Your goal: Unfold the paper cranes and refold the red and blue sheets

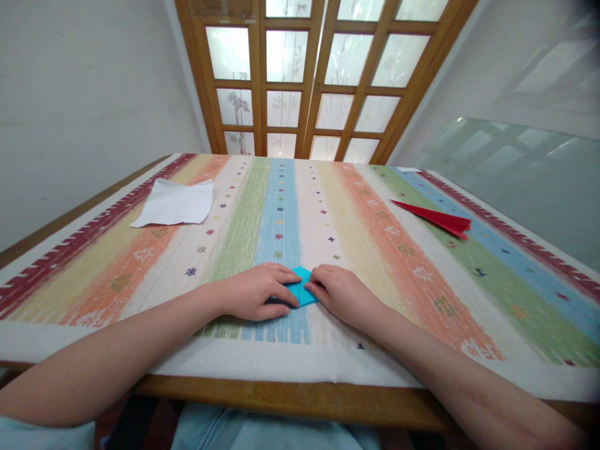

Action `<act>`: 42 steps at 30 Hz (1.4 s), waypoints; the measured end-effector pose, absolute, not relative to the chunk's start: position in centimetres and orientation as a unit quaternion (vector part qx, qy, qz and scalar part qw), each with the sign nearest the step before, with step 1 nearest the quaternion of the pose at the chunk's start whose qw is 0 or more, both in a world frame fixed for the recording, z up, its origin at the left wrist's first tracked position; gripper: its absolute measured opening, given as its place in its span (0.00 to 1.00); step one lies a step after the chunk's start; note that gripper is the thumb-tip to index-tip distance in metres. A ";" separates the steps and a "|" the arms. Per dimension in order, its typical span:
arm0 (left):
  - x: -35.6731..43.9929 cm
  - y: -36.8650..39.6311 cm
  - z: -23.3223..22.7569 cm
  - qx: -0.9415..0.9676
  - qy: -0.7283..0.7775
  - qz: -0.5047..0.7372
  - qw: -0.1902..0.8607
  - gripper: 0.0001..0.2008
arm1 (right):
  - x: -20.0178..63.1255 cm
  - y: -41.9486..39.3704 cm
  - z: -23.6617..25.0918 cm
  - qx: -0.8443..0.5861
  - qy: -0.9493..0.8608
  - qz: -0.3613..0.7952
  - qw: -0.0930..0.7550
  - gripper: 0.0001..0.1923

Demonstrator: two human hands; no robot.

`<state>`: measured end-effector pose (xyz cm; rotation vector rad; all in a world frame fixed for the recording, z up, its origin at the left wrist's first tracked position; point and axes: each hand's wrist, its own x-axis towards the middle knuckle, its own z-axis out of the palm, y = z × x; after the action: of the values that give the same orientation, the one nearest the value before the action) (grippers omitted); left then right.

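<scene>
A small piece of smooth blue paper (302, 292), folded to a flat angular shape with crisp edges, is lying on the coarse woven striped cloth (375, 250), on its blue stripe near the cloth's near edge. The left hand (255, 294) is lying palm down across the left part of the blue paper, fingers stretched flat and pressing it to the cloth. The right hand (342, 295) is meeting it from the other side, fingertips pinching or pressing the paper's right edge; the two hands are sitting close together, nearly touching over the paper. Far left of the blue paper a crumpled, irregular white sheet (175, 203) is resting on the cloth. Far right of it a long, pointed red folded paper (438, 219) is lying flat.
</scene>
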<state>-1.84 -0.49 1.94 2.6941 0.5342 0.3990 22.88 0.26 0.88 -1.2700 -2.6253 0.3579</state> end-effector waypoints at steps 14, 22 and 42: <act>-1.9 -0.4 1.9 0.954 0.194 0.138 0.184 0.11 | 22.8 0.3 0.4 -0.430 -0.892 0.096 0.102 0.11; -2.1 -0.6 1.8 0.940 0.227 0.135 0.216 0.16 | 22.8 0.4 0.2 -0.429 -0.894 0.087 0.095 0.11; -1.8 -0.5 2.2 0.968 0.188 0.096 0.137 0.18 | 22.6 0.4 0.4 -0.438 -0.890 0.089 0.091 0.10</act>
<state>-1.82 -0.55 2.24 2.8000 0.5453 0.2788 22.60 0.41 0.35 -1.3025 -2.6438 0.2635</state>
